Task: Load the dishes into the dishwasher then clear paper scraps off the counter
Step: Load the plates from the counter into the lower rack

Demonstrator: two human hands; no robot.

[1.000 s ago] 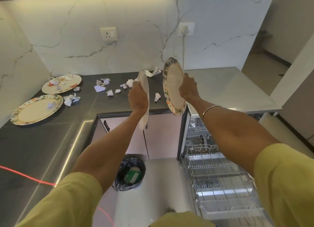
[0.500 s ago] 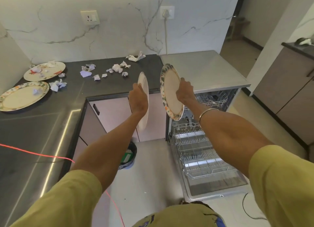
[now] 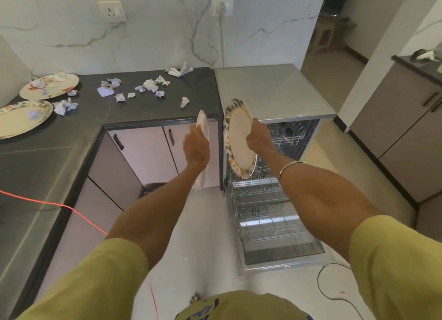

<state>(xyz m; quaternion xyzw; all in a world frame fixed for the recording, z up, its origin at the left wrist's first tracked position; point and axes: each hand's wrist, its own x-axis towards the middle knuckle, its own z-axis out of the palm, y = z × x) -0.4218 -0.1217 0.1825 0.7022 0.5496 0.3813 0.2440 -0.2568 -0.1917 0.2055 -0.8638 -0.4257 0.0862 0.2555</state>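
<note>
both plates have come away from the surface point(image 3: 143, 109) toward the open dishwasher point(image 3: 275, 212). left hand point(image 3: 196, 147) grip pinches a white plate point(image 3: 202, 125) on edge; right hand point(image 3: 259, 137) grip clasps the floral-rimmed plate point(image 3: 239, 137), upright above the lower rack point(image 3: 267, 214). paper scraps point(image 3: 148, 86) lie well beyond both grips.

Only one view, head cam, wide-angle: you look fwd and down from standing height. Counter point(image 3: 71, 157) fills frame left, open dishwasher point(image 3: 275, 212) center-right, floor at bottom center; your arms reach in from the bottom corners.
</note>
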